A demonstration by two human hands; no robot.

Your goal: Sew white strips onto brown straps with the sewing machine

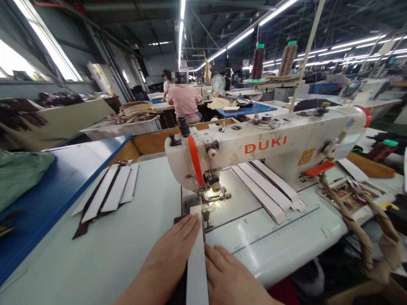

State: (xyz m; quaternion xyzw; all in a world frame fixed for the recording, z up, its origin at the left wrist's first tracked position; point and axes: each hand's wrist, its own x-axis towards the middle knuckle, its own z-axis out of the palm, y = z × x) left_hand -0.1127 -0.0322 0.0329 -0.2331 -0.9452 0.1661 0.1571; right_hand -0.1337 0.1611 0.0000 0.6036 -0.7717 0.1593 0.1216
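Note:
A long white strip (196, 271) with dark material along its left side runs from the bottom edge up toward the needle area of the sewing machine (267, 142). My left hand (168, 248) lies over the strip's left side, its fingers stretched out flat and the tips near the far end. Against the strip's right edge rests my right hand (229, 271), fingers extended along it and partly out of sight at the edge. The lit presser foot (214, 195) is just beyond the strip's far end.
White strips with dark backing (110, 188) lie on the left of the table. More white strips (263, 186) lie under the machine arm. A tray of small tools (356, 197) sits at the right. Thread cones (258, 61) stand behind; a person in pink (184, 101) sits further back.

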